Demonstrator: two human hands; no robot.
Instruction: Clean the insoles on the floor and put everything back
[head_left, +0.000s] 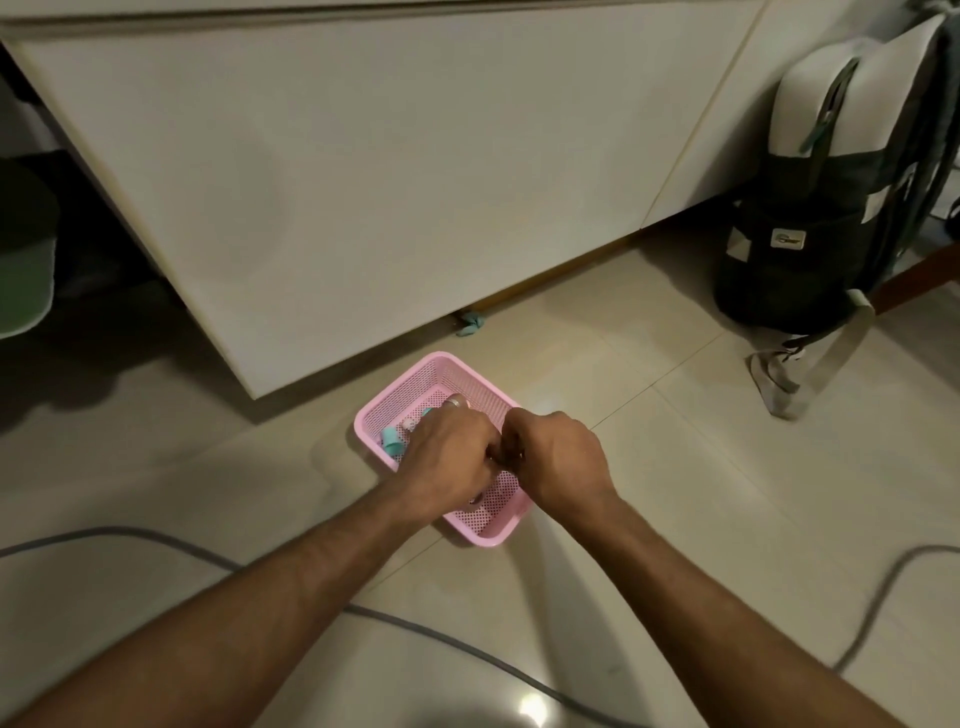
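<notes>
A pink perforated plastic basket (480, 527) sits on the tiled floor in front of a white cabinet. Both my hands reach into it. My left hand (449, 460) has its fingers curled down over the basket's contents, next to a small teal item (390, 437) and a white-capped piece (409, 424). My right hand (558, 457) is curled at the basket's right rim, fingertips meeting those of the left. What either hand grips is hidden under the fingers. No insoles are in view.
A white cabinet (363, 182) rises just behind the basket. A dark backpack (810, 249) leans at the right, with its strap (779, 384) on the floor. A grey cable (441, 639) crosses the near floor. A teal scrap (471, 325) lies under the cabinet edge.
</notes>
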